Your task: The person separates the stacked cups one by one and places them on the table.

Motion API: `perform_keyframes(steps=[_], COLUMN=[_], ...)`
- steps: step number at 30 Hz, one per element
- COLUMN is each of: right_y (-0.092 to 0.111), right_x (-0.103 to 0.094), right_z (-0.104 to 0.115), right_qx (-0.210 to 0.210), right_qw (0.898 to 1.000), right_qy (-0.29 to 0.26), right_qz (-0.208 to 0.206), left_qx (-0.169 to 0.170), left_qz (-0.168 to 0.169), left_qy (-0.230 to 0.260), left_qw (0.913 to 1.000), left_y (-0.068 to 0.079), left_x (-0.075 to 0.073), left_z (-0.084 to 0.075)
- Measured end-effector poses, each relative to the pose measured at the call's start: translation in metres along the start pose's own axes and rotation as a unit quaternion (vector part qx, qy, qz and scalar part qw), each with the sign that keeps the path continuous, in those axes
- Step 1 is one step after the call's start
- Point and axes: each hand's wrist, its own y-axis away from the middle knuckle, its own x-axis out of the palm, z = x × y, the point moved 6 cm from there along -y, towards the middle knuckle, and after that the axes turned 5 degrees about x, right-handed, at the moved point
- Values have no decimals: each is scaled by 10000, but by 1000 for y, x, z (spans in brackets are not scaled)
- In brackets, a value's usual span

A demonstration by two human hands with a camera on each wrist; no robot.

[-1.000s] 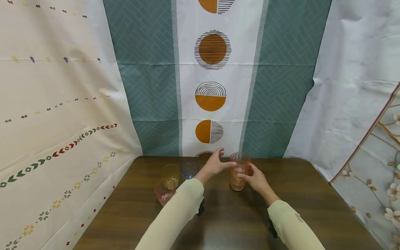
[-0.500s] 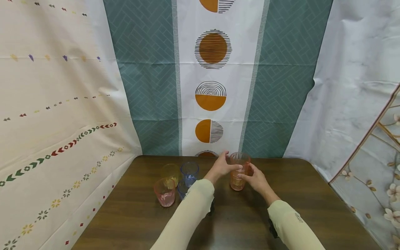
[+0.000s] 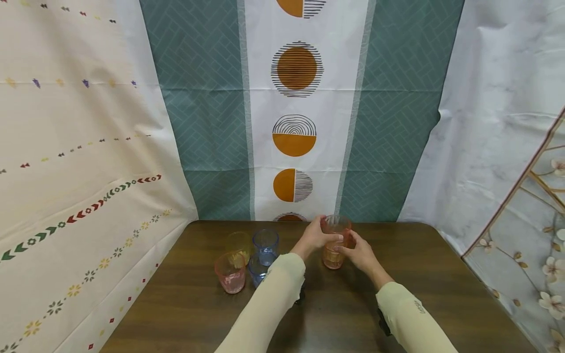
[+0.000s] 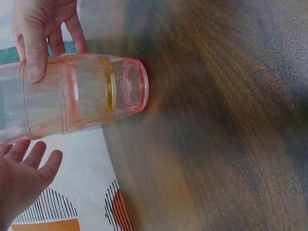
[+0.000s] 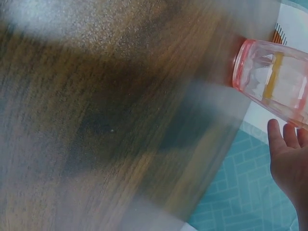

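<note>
A tall stack of nested clear tumblers [image 3: 334,257], pink with a yellow band showing inside, stands upright toward the back of the table. My left hand [image 3: 314,238] is at its upper part, thumb across the front and fingers by the rim on the left. From the right, my right hand [image 3: 363,253] grips the stack around its middle. In the left wrist view, the right thumb lies over the stacked tumblers [image 4: 86,94], and the left fingertips [image 4: 55,159] are right at their side. The right wrist view catches the stack's pink base [image 5: 242,65] beside my right fingers [image 5: 275,132].
Left of my left forearm stand a pink tumbler [image 3: 231,280], a yellow tumbler [image 3: 237,242], a blue tumbler [image 3: 266,240] and another blue one [image 3: 256,274], partly overlapped by the sleeve. The brown wooden table [image 3: 344,314] meets hanging cloths [image 3: 388,171] at the back and sides.
My left hand has moved right to the upper part of the stack. My right hand has kept its hold, and the blue tumblers are less hidden by the left arm.
</note>
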Motion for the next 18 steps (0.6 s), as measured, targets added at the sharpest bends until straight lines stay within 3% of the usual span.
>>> perform_keyframes(steps=[9, 18], right_y=[1, 2], right_x=[2, 2], right_z=[-2, -3], right_qx=[131, 152], right_qw=[9999, 9998], right_qy=[-57, -134], right_qz=[48, 55], left_qx=[-52, -9], left_qz=[10, -202], left_qy=[-41, 404], left_qw=[10000, 9990], left_y=[0, -3], left_x=[-6, -17], left_z=[0, -10])
